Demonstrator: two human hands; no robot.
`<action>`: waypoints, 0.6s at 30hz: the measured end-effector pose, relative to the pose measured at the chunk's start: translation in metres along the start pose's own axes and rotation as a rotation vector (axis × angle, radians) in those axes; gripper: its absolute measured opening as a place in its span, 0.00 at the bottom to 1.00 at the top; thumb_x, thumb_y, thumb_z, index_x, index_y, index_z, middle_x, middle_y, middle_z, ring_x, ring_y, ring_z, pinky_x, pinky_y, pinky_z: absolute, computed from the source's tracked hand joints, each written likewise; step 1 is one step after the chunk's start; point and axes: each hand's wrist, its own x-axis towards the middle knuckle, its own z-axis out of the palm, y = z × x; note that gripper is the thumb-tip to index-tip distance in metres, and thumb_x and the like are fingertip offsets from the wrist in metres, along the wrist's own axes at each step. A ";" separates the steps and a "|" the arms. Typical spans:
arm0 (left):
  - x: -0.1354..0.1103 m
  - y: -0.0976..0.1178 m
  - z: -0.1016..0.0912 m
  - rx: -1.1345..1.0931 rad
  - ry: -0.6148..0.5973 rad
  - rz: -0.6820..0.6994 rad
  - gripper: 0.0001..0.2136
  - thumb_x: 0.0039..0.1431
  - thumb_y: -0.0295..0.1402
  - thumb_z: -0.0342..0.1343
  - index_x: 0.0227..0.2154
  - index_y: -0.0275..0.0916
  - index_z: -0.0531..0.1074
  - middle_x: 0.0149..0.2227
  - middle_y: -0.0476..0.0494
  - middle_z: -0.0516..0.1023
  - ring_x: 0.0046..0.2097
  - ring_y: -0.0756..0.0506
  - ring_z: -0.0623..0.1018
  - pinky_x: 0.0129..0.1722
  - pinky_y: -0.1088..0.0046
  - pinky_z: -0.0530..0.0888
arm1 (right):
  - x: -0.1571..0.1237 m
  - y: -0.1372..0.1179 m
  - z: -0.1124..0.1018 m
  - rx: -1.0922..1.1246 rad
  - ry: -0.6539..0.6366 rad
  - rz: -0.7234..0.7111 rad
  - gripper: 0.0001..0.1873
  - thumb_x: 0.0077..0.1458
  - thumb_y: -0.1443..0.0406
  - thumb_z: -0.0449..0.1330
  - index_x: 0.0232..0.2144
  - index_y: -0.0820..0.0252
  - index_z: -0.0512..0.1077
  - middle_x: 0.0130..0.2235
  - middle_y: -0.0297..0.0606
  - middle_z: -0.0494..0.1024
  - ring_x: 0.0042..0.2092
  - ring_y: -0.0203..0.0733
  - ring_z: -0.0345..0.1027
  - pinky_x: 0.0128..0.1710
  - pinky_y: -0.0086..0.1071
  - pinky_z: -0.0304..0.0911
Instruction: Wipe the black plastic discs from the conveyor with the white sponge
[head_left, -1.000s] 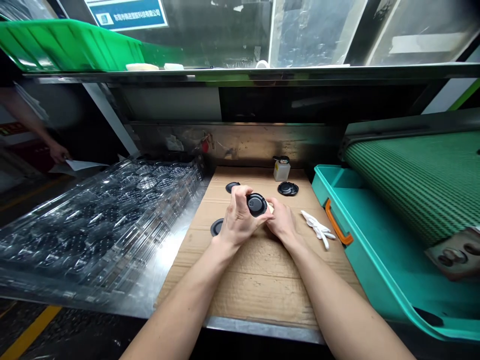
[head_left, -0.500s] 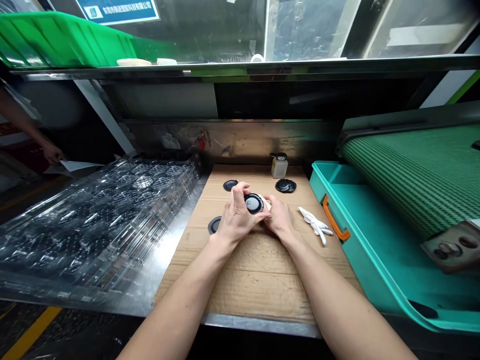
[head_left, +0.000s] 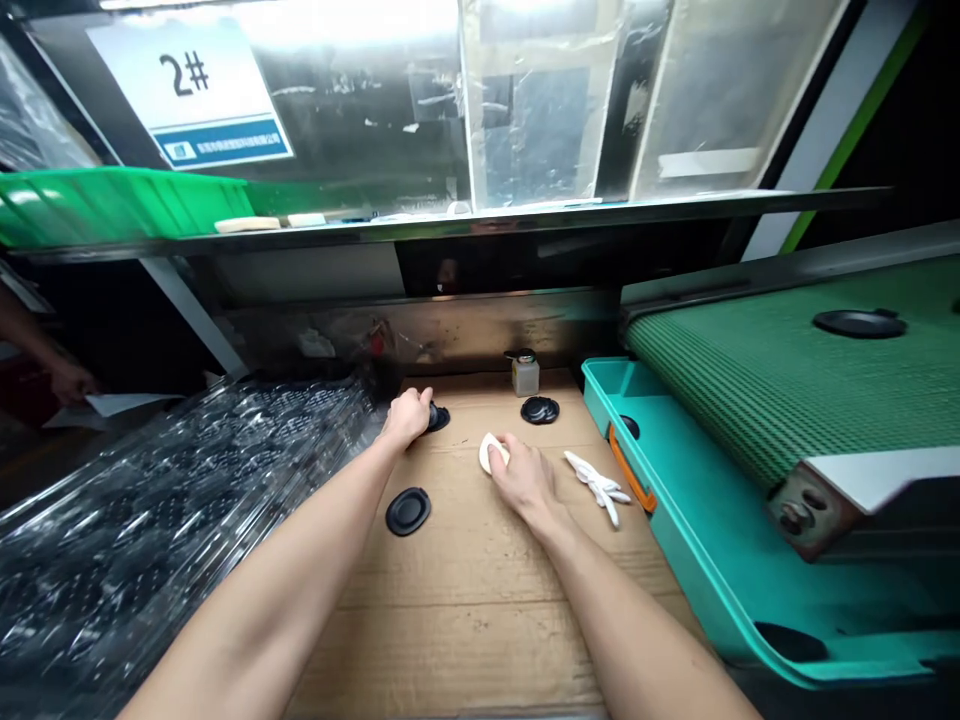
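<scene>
My left hand (head_left: 409, 418) is at the far left of the cardboard, fingers closed on a round black plastic part (head_left: 433, 417); dark rim shows beside the fingers, and whether a second part lies beneath I cannot tell. Near the middle, my right hand (head_left: 525, 478) pinches a white pad (head_left: 490, 454), thin and rounded. Another black plastic part (head_left: 409, 511), a shallow disc with a raised ring, lies on the cardboard (head_left: 465, 620) nearer me. More black parts (head_left: 540, 410) sit together at the back right, in front of a small bottle (head_left: 526, 375) with a dark top.
A crumpled white glove-like item (head_left: 598, 486) lies right of my right hand. Beyond it stands a teal bin (head_left: 690, 580) with an orange handle, below a green conveyor belt (head_left: 750, 390) carrying a black disc (head_left: 860, 322). Clear plastic trays (head_left: 187, 510) are stacked left. Another person's hand (head_left: 71, 382) holds paper.
My hands have parted. The left has carried the black part away to the far left; the right keeps the white pad near the middle. The camera view has tilted up, and a disc shows on the belt.
</scene>
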 end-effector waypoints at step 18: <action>0.001 0.017 -0.006 0.473 -0.283 0.170 0.42 0.46 0.64 0.47 0.55 0.36 0.68 0.55 0.22 0.69 0.51 0.26 0.75 0.47 0.54 0.71 | 0.002 -0.007 -0.009 0.030 -0.027 0.006 0.20 0.63 0.54 0.45 0.47 0.56 0.69 0.40 0.45 0.79 0.42 0.52 0.74 0.40 0.41 0.65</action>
